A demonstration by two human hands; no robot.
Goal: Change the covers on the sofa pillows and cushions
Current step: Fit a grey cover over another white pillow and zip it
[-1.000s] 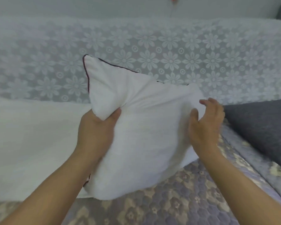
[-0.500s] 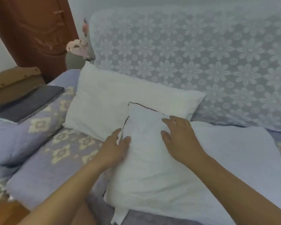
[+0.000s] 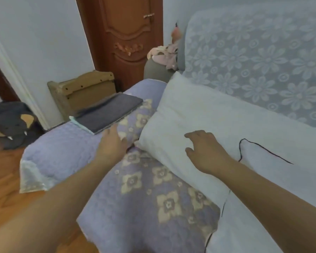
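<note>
Reaching with both hands spread, we hover our left hand (image 3: 113,144) near the folded grey covers (image 3: 108,111), our right hand (image 3: 205,152) resting on the white pillow (image 3: 181,110) at frame centre.

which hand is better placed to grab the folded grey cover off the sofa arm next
Left. The left hand is open and reaching just short of the folded grey cover; the right hand is over the white pillow, farther away.

A home living room: covered sofa (image 3: 144,189), wooden door (image 3: 124,33).
</note>
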